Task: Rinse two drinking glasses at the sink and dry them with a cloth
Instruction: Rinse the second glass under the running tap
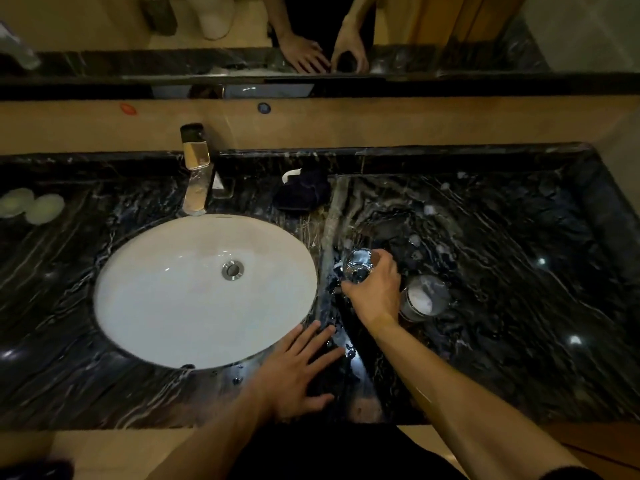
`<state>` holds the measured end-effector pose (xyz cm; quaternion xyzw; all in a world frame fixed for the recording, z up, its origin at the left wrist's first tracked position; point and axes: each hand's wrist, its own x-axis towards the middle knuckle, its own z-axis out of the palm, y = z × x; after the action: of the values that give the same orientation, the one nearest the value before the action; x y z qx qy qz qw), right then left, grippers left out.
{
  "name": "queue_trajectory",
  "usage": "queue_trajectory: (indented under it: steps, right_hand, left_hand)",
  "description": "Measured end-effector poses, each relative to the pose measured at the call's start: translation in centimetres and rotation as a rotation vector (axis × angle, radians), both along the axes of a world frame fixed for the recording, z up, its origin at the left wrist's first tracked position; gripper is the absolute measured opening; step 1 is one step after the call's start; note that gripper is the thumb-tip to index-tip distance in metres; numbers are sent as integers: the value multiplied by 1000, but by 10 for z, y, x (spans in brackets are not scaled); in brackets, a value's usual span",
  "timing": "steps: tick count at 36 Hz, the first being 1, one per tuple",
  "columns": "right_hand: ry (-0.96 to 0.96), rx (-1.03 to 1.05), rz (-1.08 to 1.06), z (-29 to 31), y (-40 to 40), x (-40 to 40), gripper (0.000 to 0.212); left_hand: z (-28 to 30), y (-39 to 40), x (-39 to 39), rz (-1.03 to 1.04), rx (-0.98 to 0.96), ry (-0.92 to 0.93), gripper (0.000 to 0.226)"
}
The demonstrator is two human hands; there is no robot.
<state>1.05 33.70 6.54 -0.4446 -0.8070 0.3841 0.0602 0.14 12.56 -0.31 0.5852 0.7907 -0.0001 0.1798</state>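
Note:
A white oval sink (145, 306) is set in a black marble counter, with a chrome tap (197, 174) behind it. My right hand (375, 289) grips a clear drinking glass (358, 265) from above, just right of the sink. A second glass (424, 297) stands on the counter next to that hand, on its right. A dark cloth (301, 194) lies bunched at the back of the counter, right of the tap. My left hand (298, 370) rests flat on the counter at the sink's front right rim, fingers spread, holding nothing.
Two pale round soaps or lids (31, 206) lie at the far left. The black marble counter (519, 271) stretches to the right, wet with droplets. A mirror (311, 36) behind reflects both hands. The counter's front edge runs just below my left hand.

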Motion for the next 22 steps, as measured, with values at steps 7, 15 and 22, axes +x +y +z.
queue_trajectory:
  steps: [7, 15, 22]
  right_hand:
    - [70, -88, -9, 2, -6, 9, 104]
    - [118, -233, 23, 3, -15, 80, 68]
    - [55, -175, -104, -19, 10, 140, 33]
  left_hand:
    - [-2, 1, 0, 8, 16, -25, 83]
    - [-2, 1, -1, 1, 9, -27, 83]
    - [0, 1, -1, -4, 33, -44, 82]
